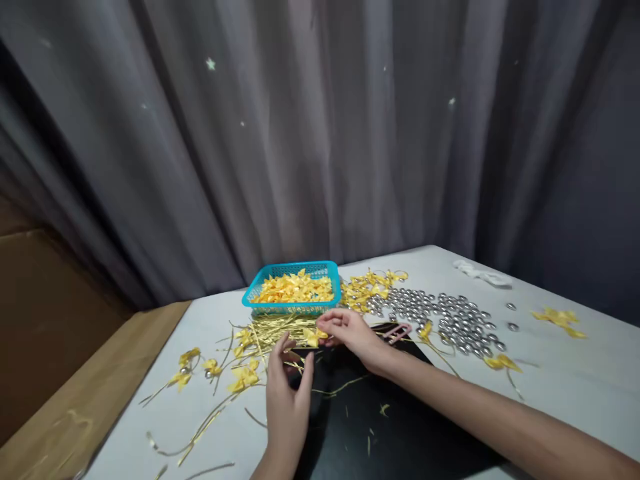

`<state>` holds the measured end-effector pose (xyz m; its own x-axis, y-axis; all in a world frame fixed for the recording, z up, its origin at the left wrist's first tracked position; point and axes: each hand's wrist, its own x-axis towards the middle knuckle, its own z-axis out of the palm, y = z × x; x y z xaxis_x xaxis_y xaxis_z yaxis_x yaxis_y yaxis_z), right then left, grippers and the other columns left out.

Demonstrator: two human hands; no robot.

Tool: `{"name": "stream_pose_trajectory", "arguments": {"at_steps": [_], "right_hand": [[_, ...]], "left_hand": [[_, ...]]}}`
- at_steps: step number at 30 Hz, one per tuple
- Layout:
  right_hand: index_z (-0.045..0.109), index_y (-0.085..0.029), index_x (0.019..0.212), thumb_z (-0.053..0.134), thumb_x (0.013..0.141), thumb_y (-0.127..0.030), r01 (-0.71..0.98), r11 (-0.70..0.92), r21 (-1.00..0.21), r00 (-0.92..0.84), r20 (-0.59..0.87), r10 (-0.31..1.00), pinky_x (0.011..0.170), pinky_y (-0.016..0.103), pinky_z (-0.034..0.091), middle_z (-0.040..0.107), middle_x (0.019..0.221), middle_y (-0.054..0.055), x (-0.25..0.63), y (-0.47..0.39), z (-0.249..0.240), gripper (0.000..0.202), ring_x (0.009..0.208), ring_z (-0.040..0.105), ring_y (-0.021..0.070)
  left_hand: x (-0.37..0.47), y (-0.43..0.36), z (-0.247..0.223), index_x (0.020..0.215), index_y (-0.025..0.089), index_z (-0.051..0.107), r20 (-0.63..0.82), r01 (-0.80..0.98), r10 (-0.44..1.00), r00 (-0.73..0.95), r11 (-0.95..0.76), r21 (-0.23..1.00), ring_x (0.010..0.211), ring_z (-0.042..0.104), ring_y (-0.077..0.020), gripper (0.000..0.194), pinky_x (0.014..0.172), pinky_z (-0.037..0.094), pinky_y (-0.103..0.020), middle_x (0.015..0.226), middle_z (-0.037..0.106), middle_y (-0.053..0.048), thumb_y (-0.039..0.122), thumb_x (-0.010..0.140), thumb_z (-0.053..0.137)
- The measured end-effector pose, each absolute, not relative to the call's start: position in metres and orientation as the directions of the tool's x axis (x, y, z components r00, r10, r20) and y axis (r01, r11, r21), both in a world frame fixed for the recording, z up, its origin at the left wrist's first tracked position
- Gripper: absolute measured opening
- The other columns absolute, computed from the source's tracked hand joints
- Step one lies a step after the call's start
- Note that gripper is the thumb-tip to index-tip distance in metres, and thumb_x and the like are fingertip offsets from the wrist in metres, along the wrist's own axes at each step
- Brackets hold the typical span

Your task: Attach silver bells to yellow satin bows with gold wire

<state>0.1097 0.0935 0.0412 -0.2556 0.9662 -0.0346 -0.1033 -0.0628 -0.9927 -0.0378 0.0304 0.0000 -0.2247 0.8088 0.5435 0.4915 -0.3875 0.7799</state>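
Observation:
My right hand pinches a yellow ribbon bow between thumb and fingertips, above the far edge of a black mat. Just left of it, my left hand has its thumb and fingers apart, with thin gold ties close behind the fingers; none is clearly gripped. A bundle of gold twist ties lies beyond both hands, in front of a blue basket filled with yellow bows. Near my right wrist lies a pink clip-like tool, partly on the mat.
Many silver domed beads spread over the white table at right, beside a pile of yellow bows. Bows with ties are scattered at left. A white cloth-like strip lies far right. Brown cardboard borders the left edge; a grey curtain hangs behind.

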Motion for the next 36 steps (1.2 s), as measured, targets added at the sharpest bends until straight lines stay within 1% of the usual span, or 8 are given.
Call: {"name": "stream_pose_trajectory", "arguments": {"at_steps": [6,13,18,20,23,26,31,36], "right_hand": [[0.058,-0.012,0.077,0.075,0.059,-0.051,-0.183,0.002,-0.983,0.035,-0.005,0.999,0.061,0.021,0.048,0.062,0.067,0.001,0.148,0.049,0.016,0.046,0.06,0.059,0.0102],[0.055,-0.014,0.078,0.068,0.066,-0.058,-0.123,0.094,-0.988,0.214,0.066,0.975,0.064,0.025,0.052,0.064,0.071,0.006,0.142,0.027,-0.002,0.047,0.067,0.063,0.0152],[0.057,-0.014,0.081,0.067,0.071,-0.048,-0.024,0.132,-0.991,0.116,0.129,0.985,0.071,0.026,0.053,0.066,0.079,0.009,0.145,0.018,-0.006,0.037,0.074,0.065,0.0165],[0.06,-0.014,0.095,0.064,0.076,-0.04,0.086,0.207,-0.975,0.06,0.212,0.975,0.076,0.027,0.053,0.065,0.095,0.01,0.151,0.018,-0.006,0.032,0.082,0.064,0.0162],[0.052,-0.021,0.122,0.053,0.085,-0.026,0.312,0.469,-0.826,-0.191,0.429,0.883,0.087,0.028,0.049,0.056,0.117,0.009,0.163,0.022,-0.002,0.037,0.097,0.059,0.0144],[0.061,-0.022,0.113,0.044,0.089,-0.017,0.311,0.612,-0.727,-0.45,0.455,0.768,0.085,0.026,0.047,0.06,0.104,0.007,0.169,0.027,0.002,0.029,0.092,0.058,0.0119],[0.062,-0.014,0.087,0.054,0.083,-0.027,0.24,0.274,-0.931,-0.239,0.216,0.947,0.059,0.019,0.049,0.061,0.082,0.005,0.165,0.03,0.001,0.016,0.07,0.059,0.0105],[0.052,-0.014,0.086,0.053,0.083,-0.037,0.197,0.163,-0.967,-0.141,0.137,0.98,0.06,0.019,0.051,0.058,0.077,0.003,0.163,0.029,-0.003,0.024,0.064,0.059,0.0088]], "left_hand": [[0.008,0.037,-0.005,0.094,0.016,0.059,0.249,0.066,0.962,-0.113,-0.243,0.968,0.077,0.068,-0.0204,0.03,0.072,0.055,-0.032,0.084,0.07,-0.008,0.042,0.079,0.06],[0.021,0.025,-0.012,0.083,0.016,0.059,-0.04,-0.251,0.995,-0.096,0.015,0.968,0.061,0.066,-0.0139,0.036,0.061,0.051,-0.021,0.064,0.071,-0.003,0.035,0.06,0.079],[0.019,0.025,-0.005,0.073,0.014,0.062,-0.062,-0.25,0.997,-0.044,0.049,0.967,0.065,0.065,-0.0145,0.033,0.064,0.051,-0.022,0.066,0.07,-0.004,0.036,0.055,0.079],[0.016,0.025,-0.006,0.074,0.014,0.063,-0.015,-0.194,0.999,-0.052,0.005,0.981,0.065,0.062,-0.0129,0.028,0.06,0.049,-0.02,0.069,0.067,-0.003,0.034,0.059,0.076],[0.014,0.024,-0.011,0.082,0.016,0.059,0.086,-0.112,0.996,0.007,-0.084,0.99,0.061,0.056,-0.01,0.023,0.054,0.045,-0.018,0.067,0.06,0.002,0.027,0.066,0.071],[0.015,0.022,-0.016,0.093,0.019,0.051,0.119,-0.076,0.99,0.079,-0.113,0.991,0.057,0.051,-0.0078,0.028,0.053,0.042,-0.018,0.066,0.054,0.006,0.023,0.07,0.067],[0.017,0.024,-0.017,0.096,0.02,0.044,0.071,-0.088,0.994,0.086,-0.063,0.994,0.064,0.059,-0.0099,0.034,0.057,0.045,-0.019,0.073,0.059,0.004,0.026,0.071,0.067],[0.017,0.026,-0.014,0.081,0.016,0.054,0.031,-0.036,0.986,0.165,-0.025,0.999,0.069,0.062,-0.0135,0.02,0.06,0.047,-0.022,0.074,0.063,-0.002,0.03,0.072,0.065]]}}
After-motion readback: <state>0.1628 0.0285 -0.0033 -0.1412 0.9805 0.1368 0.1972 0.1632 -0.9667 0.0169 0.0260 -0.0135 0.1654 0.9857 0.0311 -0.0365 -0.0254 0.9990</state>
